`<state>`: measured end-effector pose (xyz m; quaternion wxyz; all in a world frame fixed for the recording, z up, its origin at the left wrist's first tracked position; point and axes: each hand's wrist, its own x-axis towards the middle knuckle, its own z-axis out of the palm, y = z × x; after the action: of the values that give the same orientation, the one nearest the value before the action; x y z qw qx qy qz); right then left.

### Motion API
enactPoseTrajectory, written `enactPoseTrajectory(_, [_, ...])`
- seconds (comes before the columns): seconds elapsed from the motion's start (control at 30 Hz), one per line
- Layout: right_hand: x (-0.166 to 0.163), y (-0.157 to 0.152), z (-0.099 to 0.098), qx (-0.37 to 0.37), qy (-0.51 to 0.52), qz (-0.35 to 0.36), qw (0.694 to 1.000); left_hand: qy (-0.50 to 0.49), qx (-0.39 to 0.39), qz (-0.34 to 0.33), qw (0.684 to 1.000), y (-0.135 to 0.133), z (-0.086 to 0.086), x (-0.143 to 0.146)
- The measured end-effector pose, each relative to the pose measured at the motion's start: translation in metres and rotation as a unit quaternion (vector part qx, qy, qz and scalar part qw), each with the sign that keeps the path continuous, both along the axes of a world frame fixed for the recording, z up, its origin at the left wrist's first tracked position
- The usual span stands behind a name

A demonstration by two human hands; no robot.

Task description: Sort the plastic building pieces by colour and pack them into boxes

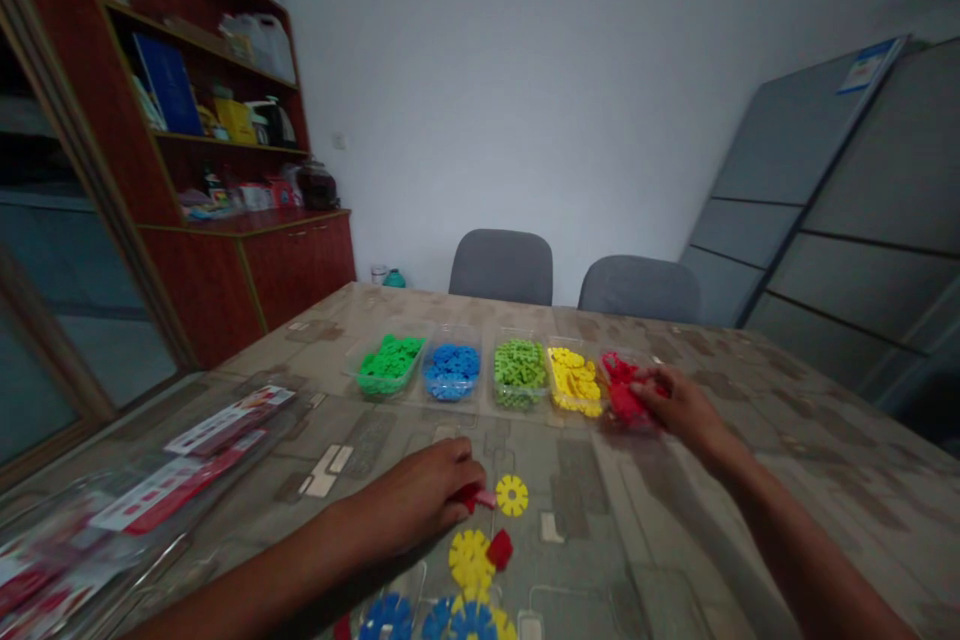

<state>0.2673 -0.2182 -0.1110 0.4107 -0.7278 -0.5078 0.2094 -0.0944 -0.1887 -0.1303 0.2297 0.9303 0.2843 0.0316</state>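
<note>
My left hand (pixel 431 492) is closed in a pinch on a small red plastic piece (pixel 470 497), just left of a yellow notched disc (pixel 512 495) on the table. Below it lie another yellow disc (pixel 471 560) with a red piece (pixel 499 550) at its edge, and blue notched discs (pixel 386 617) at the bottom of the view. At the right, my right hand (pixel 681 408) reaches into the clear tub of red pieces (pixel 621 382). Its fingers are bent together among the pieces; what they grip, if anything, is hidden.
Left of the red tub, clear tubs hold yellow discs (pixel 576 382), light green pieces (pixel 519 367), blue discs (pixel 452 370) and green discs (pixel 390 362). Plastic packages (pixel 180 480) lie on the table's left. Two grey chairs (pixel 501 265) stand behind the table.
</note>
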Motion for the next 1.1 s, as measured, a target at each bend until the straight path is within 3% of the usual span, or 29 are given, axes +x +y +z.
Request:
enactPoseTrajectory(0.1, [0.028, 0.029, 0.004, -0.007, -0.002, -0.07, 0.997, -0.003, -0.004, 0.01, 1.0, 0.001, -0.002, 0.0])
enactPoseTrajectory(0.2, [0.044, 0.046, 0.002, -0.038, -0.01, -0.095, 0.995, -0.014, 0.001, 0.006, 1.0, 0.004, -0.008, -0.002])
enactPoseTrajectory(0.4, [0.053, 0.03, -0.002, -0.032, -0.079, -0.112, 0.99, -0.023, 0.001, -0.028, 0.999, 0.007, -0.005, -0.006])
enactPoseTrajectory(0.5, [0.038, 0.009, -0.001, -0.002, -0.093, -0.041, 0.995, -0.006, 0.018, -0.03, 0.999, 0.006, 0.006, -0.009])
enactPoseTrajectory(0.63, [-0.015, -0.022, -0.01, -0.003, -0.065, 0.118, 0.991, 0.046, 0.052, -0.001, 0.998, 0.004, 0.015, -0.013])
enactPoseTrajectory(0.77, [-0.083, -0.055, -0.02, -0.039, -0.077, 0.3, 0.95, 0.069, 0.038, 0.013, 0.997, -0.001, 0.014, -0.012])
enactPoseTrajectory(0.97, [-0.152, -0.081, -0.016, -0.031, -0.084, 0.407, 0.909, 0.033, 0.039, 0.004, 0.999, -0.003, 0.004, -0.009])
enactPoseTrajectory(1.1, [-0.168, -0.077, -0.025, -0.047, -0.125, 0.401, 0.906, 0.022, 0.048, 0.004, 0.999, -0.003, -0.002, -0.007])
